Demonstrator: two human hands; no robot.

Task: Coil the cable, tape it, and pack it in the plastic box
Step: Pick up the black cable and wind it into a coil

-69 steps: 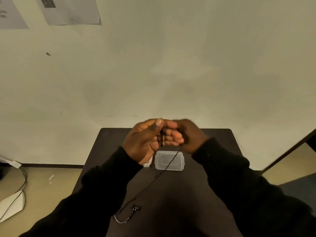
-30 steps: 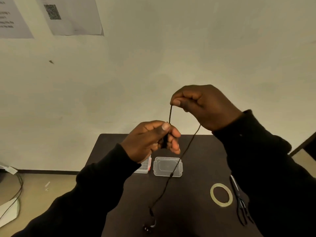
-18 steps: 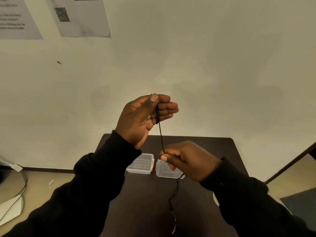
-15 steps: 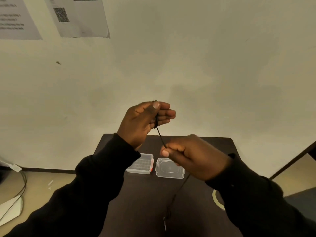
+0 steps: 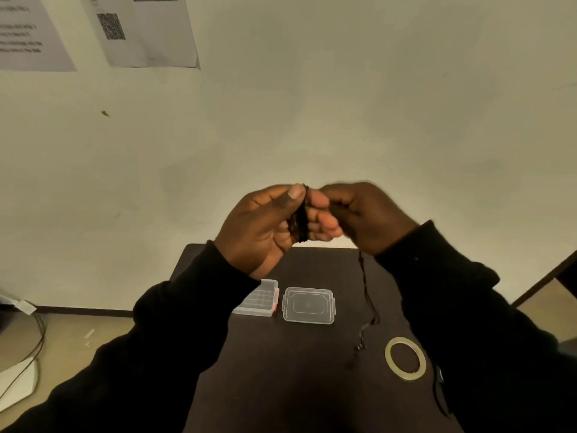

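My left hand (image 5: 265,226) is raised above the dark table (image 5: 281,370) and pinches a small bundle of coiled black cable (image 5: 300,220) between thumb and fingers. My right hand (image 5: 365,214), blurred, sits right against it and grips the same cable. The loose end hangs from under that hand and reaches the table, where its plug (image 5: 360,342) lies. An open clear plastic box (image 5: 258,299) with an orange latch and its lid (image 5: 308,305) rest side by side on the table. A roll of clear tape (image 5: 405,360) lies flat at the right.
Dark-handled scissors (image 5: 440,389) lie partly under my right sleeve near the tape. Papers (image 5: 140,29) hang on the wall behind the table. On the floor at left are cables and a white object (image 5: 18,379).
My right hand rose from near the box up to my left hand, bringing another turn of cable onto the bundle. The hanging tail has swung right and is shorter.
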